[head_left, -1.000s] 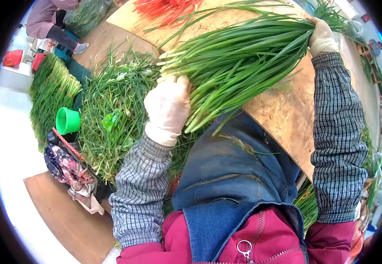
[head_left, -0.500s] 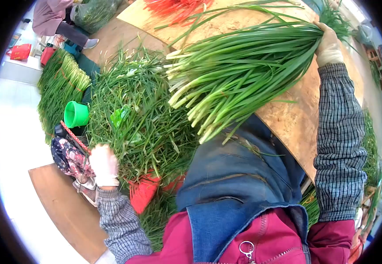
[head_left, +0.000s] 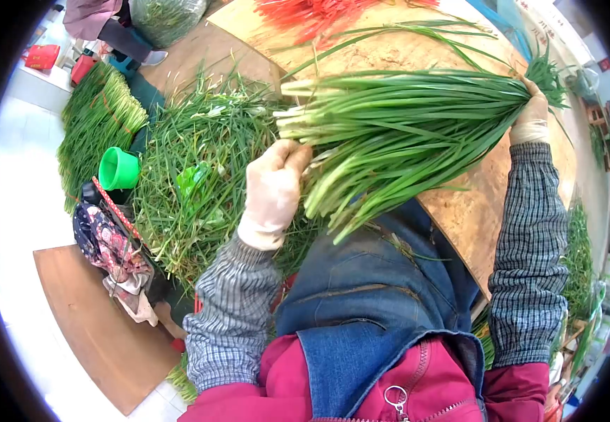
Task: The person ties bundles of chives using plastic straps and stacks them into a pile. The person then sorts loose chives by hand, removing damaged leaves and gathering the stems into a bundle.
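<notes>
A fanned bunch of garlic chives (head_left: 403,133) lies across the view above my lap, pale stalk ends to the left and green leaf tips to the right. My right hand (head_left: 532,112), in a pale glove, is closed around the leaf end. At the stalk ends is my gloved left hand (head_left: 271,190), with thumb and fingers pinched on the outer chives; exactly how many stalks are between them is hidden. Below and left of this hand spreads a big heap of loose green trimmings (head_left: 199,169).
A wooden board (head_left: 474,204) with red ties (head_left: 319,17) on it lies beyond the bunch. Tied chive bundles (head_left: 101,119), a green bucket (head_left: 119,169) and a floral cloth (head_left: 112,243) are at left. Another person's leg (head_left: 126,39) shows at the upper left.
My left hand has moved right and up from beside the floral cloth to the pale stalk ends. The bunch, still in my right hand, sits slightly lower in view.
</notes>
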A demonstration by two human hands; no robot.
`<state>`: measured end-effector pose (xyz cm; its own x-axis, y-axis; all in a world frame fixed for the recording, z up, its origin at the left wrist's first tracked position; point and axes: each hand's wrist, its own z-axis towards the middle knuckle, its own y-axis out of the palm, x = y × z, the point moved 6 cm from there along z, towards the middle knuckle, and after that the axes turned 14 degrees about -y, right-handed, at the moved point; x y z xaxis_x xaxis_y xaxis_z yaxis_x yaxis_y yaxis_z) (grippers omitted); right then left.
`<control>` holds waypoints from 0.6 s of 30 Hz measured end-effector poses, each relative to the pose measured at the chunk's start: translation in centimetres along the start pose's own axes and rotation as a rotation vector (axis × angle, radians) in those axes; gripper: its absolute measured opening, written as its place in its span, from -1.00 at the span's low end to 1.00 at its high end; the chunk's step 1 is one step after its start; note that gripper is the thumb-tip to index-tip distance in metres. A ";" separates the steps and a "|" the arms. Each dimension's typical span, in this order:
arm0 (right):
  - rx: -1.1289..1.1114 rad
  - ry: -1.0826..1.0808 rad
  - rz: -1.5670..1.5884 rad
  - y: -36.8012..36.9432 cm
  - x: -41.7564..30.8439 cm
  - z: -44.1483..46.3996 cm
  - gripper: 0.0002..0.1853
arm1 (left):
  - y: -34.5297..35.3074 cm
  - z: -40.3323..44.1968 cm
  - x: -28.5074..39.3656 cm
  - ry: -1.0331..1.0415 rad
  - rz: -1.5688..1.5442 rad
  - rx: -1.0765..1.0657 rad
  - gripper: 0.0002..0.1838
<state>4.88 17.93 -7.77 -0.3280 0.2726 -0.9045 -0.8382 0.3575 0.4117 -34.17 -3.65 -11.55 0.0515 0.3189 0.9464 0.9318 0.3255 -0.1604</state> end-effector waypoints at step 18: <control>-0.051 0.056 0.005 -2.4 2.7 1.8 -0.83 | -4.3 -1.0 -1.2 -0.045 0.388 -0.044 -0.52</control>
<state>6.76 19.45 -11.01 -0.3549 0.2232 -0.9079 -0.8572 0.3100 0.4113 -37.94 -6.31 -11.73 0.3880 0.4500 0.8043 0.8607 0.1352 -0.4909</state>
